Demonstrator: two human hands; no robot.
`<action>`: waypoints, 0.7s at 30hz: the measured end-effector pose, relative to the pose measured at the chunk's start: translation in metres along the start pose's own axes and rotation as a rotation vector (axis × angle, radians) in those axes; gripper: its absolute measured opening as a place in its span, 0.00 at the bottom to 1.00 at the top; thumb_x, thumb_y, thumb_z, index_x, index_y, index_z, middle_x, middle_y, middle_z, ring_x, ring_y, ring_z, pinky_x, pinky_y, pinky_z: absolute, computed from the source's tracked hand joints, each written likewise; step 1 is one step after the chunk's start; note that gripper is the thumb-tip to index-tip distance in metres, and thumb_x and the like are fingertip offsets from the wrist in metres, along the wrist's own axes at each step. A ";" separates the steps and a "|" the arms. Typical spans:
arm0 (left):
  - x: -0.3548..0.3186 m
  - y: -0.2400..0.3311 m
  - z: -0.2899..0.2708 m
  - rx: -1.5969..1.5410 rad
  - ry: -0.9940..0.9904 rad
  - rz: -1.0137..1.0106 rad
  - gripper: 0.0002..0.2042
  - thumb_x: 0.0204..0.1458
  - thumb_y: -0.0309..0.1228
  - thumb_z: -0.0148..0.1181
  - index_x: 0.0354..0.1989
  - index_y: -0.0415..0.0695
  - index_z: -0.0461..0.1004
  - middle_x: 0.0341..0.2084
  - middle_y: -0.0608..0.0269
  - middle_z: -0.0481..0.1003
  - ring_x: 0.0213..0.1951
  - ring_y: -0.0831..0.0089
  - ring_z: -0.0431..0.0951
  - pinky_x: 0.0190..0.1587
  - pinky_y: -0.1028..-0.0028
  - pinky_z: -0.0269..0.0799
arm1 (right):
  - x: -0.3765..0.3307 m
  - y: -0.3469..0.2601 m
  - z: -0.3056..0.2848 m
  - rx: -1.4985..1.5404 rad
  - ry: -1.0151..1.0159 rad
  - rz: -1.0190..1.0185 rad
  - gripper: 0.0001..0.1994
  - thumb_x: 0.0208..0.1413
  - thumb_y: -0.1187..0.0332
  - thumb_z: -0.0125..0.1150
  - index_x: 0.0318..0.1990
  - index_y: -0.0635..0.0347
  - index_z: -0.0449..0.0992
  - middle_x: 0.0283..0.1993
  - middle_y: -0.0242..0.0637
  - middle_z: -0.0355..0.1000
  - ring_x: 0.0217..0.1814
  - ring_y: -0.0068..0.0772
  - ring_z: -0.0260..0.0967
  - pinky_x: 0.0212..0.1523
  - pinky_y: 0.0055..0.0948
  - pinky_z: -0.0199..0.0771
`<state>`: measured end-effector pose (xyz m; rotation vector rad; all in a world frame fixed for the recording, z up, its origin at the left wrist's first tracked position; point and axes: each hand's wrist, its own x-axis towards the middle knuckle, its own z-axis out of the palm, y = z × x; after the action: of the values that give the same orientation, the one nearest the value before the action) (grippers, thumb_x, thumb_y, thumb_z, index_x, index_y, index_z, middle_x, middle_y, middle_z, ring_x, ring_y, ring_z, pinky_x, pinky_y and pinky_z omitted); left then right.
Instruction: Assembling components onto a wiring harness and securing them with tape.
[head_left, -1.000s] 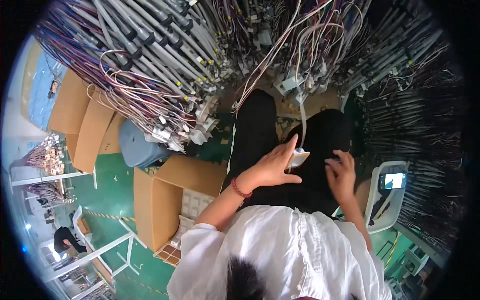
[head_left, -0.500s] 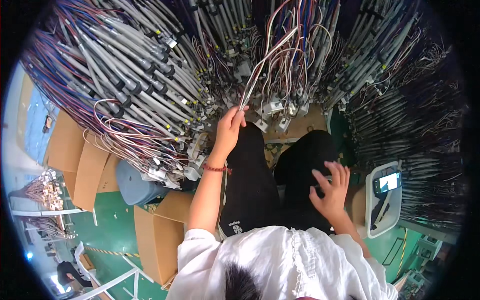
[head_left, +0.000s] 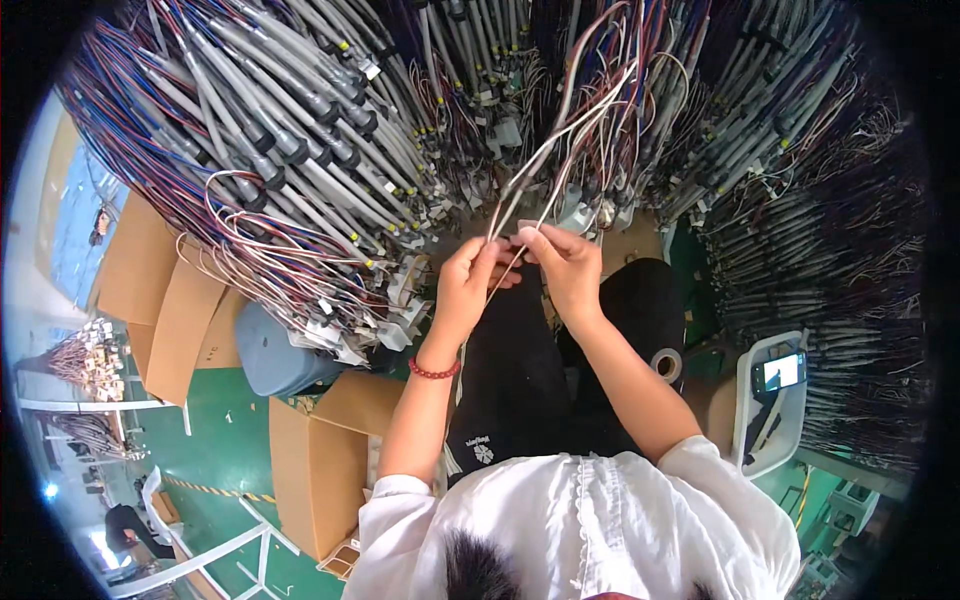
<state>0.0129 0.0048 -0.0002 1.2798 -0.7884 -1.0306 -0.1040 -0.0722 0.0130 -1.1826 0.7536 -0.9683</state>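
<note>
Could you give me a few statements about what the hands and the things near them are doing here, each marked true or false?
1. Both hands meet on a thin bundle of pale wires. True.
2. The left hand wears a red bead bracelet at the wrist. True.
3. The right hand rests flat on the lap. False: it is raised, pinching the wires beside the left hand.
4. The white tray at the right holds cardboard boxes. False: it holds a small lit screen; the cardboard boxes stand at the left.
</note>
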 end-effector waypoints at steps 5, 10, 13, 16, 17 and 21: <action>0.003 -0.014 -0.002 0.138 0.041 0.088 0.12 0.62 0.33 0.46 0.39 0.36 0.73 0.23 0.63 0.75 0.24 0.79 0.74 0.31 0.79 0.72 | -0.051 -0.013 -0.027 0.246 -0.124 0.143 0.11 0.61 0.66 0.50 0.42 0.65 0.71 0.28 0.35 0.70 0.21 0.17 0.57 0.23 0.17 0.58; 0.013 -0.056 -0.014 0.331 -0.137 0.094 0.17 0.57 0.30 0.56 0.53 0.39 0.65 0.29 0.66 0.73 0.31 0.79 0.72 0.36 0.78 0.69 | -0.153 0.050 -0.041 -0.374 -0.840 0.074 0.06 0.57 0.72 0.56 0.40 0.63 0.71 0.35 0.40 0.71 0.41 0.30 0.71 0.43 0.28 0.70; 0.007 -0.082 -0.024 0.570 -0.004 0.243 0.20 0.53 0.36 0.60 0.51 0.41 0.68 0.33 0.60 0.77 0.36 0.69 0.78 0.39 0.69 0.72 | -0.175 0.014 -0.036 -0.357 -1.133 0.273 0.06 0.56 0.74 0.57 0.39 0.63 0.73 0.38 0.41 0.73 0.41 0.33 0.72 0.41 0.31 0.71; -0.007 -0.059 -0.002 0.839 0.182 0.317 0.16 0.48 0.37 0.62 0.46 0.50 0.71 0.32 0.59 0.77 0.36 0.59 0.78 0.36 0.60 0.73 | -0.183 -0.046 -0.041 0.038 -0.622 0.375 0.05 0.62 0.72 0.48 0.37 0.62 0.70 0.26 0.41 0.73 0.28 0.25 0.69 0.30 0.23 0.70; -0.021 -0.059 -0.012 0.724 0.245 0.304 0.17 0.46 0.36 0.64 0.45 0.48 0.72 0.30 0.61 0.77 0.36 0.59 0.77 0.37 0.61 0.72 | -0.172 -0.026 -0.038 0.033 -0.578 0.476 0.04 0.62 0.73 0.46 0.38 0.61 0.68 0.26 0.41 0.73 0.24 0.19 0.63 0.27 0.19 0.65; -0.046 -0.085 -0.018 0.691 0.436 0.452 0.30 0.40 0.34 0.68 0.54 0.41 0.64 0.51 0.51 0.68 0.54 0.55 0.66 0.57 0.61 0.59 | -0.168 0.042 -0.051 -0.349 -0.812 0.550 0.04 0.59 0.79 0.47 0.40 0.63 0.66 0.36 0.36 0.68 0.28 0.20 0.63 0.31 0.20 0.66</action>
<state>-0.0020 0.0553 -0.0831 1.7150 -1.0651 -0.0837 -0.2094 0.0642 -0.0409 -1.4149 0.5333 0.1329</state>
